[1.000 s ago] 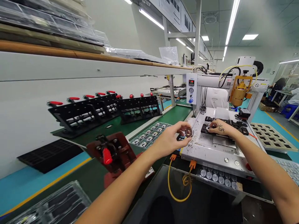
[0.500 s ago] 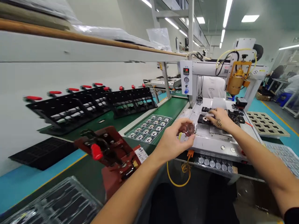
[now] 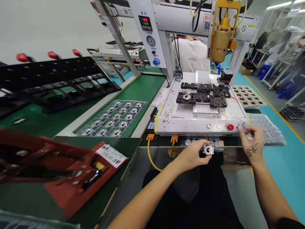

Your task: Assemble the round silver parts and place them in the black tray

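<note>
Between thumb and fingers, my left hand [image 3: 194, 154] grips a small round metal part [image 3: 208, 150] in front of the machine's front edge. My right hand [image 3: 253, 143] is at the right end of the machine's front panel, its fingertips at a button beside the red button [image 3: 230, 127]; whether they hold anything is not visible. On the white machine bed [image 3: 169, 119] lie black fixtures [image 3: 202, 96], and a round metal part [image 3: 186, 97] sits in the left one. A gold dispensing head [image 3: 220, 44] hangs above the bed.
At the left stand a red clamp press [image 3: 78, 181] and black racks with red handles [image 3: 47, 82]. A clear tray of round parts [image 3: 111, 117] rests on the green belt [image 3: 145, 86]. Another tray [image 3: 268, 128] lies right. A person in white [image 3: 192, 55] is behind the machine.
My right hand has left the fixtures and moved to the front panel's right end. My left hand, with its round part, has moved lower. The view has turned right and down.
</note>
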A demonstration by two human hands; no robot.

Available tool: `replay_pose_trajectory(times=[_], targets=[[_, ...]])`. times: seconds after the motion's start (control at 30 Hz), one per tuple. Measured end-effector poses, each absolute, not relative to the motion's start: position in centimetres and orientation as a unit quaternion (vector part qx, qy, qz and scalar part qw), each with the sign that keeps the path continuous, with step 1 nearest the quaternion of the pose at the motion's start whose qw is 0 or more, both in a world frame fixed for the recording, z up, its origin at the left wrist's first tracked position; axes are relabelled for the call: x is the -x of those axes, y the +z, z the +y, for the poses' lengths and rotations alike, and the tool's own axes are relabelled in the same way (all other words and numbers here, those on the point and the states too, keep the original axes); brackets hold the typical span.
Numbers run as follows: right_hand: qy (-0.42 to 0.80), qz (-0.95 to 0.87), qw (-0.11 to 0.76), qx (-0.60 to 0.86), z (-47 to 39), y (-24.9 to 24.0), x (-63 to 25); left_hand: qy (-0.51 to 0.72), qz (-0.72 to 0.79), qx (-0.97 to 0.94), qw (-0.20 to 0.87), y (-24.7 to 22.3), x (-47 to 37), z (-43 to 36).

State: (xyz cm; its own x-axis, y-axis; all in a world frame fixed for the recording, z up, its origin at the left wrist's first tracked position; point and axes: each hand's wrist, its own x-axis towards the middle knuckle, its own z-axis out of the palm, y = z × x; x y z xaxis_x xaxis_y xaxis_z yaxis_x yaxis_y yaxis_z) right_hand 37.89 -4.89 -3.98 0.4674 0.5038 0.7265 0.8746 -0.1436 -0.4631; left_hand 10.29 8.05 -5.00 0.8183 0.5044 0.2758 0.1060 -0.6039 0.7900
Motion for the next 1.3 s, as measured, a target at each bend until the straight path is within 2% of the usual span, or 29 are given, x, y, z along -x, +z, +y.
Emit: replay_pose_trajectory(times=[0.1, 0.17, 0.5, 0.7, 0.9, 1.13, 1.2, 1.3], targets=[[-0.025, -0.586, 0.419, 0.693, -5.5, -4.9, -35.3, 0.168, 0.139, -0.896, 0.388, -7.8, -13.2, 8.1], [0.044, -0.624, 0.39, 0.675, -5.8, -5.9, -34.4, 0.149, 0.134, -0.907, 0.371, -9.2, -13.7, 8.3], [0.04, -0.73, 0.314, 0.606, -3.5, -11.0, -34.7, 0.164, 0.139, -0.9, 0.38, -10.9, -12.2, 7.6], [0.0, -0.752, 0.352, 0.558, -4.8, -13.4, -34.1, 0.158, 0.133, -0.89, 0.406, -10.7, -12.3, 8.1], [0.026, -0.697, 0.401, 0.594, -9.9, -11.0, -34.0, 0.192, 0.164, -0.888, 0.384, -10.6, -13.3, 8.6], [0.275, -0.434, 0.48, 0.711, -10.9, -7.3, -34.7, 0.242, 0.202, -0.883, 0.35, -8.7, -13.9, 7.4], [0.306, -0.41, 0.491, 0.705, -10.3, -6.1, -33.7, 0.261, 0.227, -0.853, 0.392, -7.6, -12.5, 6.2], [0.333, -0.434, 0.486, 0.681, -9.0, -4.0, -31.2, 0.282, 0.277, -0.735, 0.551, -6.0, -9.6, 4.3]])
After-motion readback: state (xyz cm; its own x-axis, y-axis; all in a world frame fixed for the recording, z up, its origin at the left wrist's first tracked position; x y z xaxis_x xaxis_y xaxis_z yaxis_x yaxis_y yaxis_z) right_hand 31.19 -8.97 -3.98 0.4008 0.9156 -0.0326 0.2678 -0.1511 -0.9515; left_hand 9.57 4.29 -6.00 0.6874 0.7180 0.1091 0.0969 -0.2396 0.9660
